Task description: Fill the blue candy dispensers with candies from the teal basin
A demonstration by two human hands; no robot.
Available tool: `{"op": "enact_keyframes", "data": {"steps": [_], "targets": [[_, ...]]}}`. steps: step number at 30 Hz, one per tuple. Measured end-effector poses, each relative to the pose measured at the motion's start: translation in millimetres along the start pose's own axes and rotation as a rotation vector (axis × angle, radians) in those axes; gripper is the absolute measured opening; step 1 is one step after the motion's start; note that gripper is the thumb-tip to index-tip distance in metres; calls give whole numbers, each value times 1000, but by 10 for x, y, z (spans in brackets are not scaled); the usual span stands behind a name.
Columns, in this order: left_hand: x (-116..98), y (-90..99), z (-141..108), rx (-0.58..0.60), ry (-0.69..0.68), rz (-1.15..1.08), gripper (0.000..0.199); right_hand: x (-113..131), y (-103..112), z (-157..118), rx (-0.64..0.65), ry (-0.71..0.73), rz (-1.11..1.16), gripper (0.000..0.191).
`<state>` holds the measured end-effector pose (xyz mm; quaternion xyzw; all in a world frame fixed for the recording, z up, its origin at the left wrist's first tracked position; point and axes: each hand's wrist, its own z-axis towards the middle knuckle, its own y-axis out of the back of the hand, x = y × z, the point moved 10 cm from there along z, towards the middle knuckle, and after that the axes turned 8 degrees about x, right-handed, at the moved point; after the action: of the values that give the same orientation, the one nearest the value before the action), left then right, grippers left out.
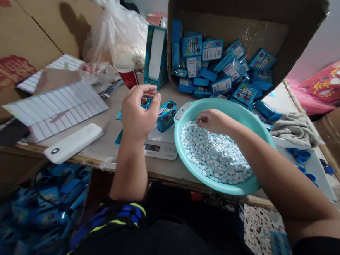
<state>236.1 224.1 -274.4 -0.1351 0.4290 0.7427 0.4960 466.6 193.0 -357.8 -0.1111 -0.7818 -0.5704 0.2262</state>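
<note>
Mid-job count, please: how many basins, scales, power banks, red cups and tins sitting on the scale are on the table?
Teal basin: 1
Kitchen scale: 1
White power bank: 1
Red cup: 1
Blue tin on the scale: 1
Total: 5

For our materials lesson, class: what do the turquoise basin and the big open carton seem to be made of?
The turquoise basin looks like moulded plastic: smooth, slightly glossy, one even colour. The open carton looks like cardboard: matte brown, with creased, slightly sagging walls.
</note>
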Motion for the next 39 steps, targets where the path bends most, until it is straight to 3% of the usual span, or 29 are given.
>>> {"op": "enact_keyframes", "data": {"steps": [6,9,13,15,18,20,22,24,27,39], "targets": [[-108,-13,5,64,10,95,17,-31,97,-27,-56,23,33,20],[-122,-87,-6,158,-9,140,30,-56,147,-25,-85,30,28,19],[197,-412,-79,477,85,290,69,-107,141,7,-80,12,18,17],[388,-509,-117,566,170,349,81,-121,123,22,-68,11,9,17],[425,-480,-78,477,218,307,91,-133,92,36,-49,26,6,18],[285,-380,-25,331,172,254,84,-134,72,43,-39,47,7,18],[41,-316,5,241,36,238,68,-133,63,48,-39,69,12,19],[-227,-367,-12,282,-155,264,55,-134,53,52,-38,79,11,19],[-426,-471,-76,381,-323,344,56,-123,32,51,-23,79,-10,19],[-436,-600,-121,399,-386,474,57,-77,8,34,4,61,-28,24]]}}
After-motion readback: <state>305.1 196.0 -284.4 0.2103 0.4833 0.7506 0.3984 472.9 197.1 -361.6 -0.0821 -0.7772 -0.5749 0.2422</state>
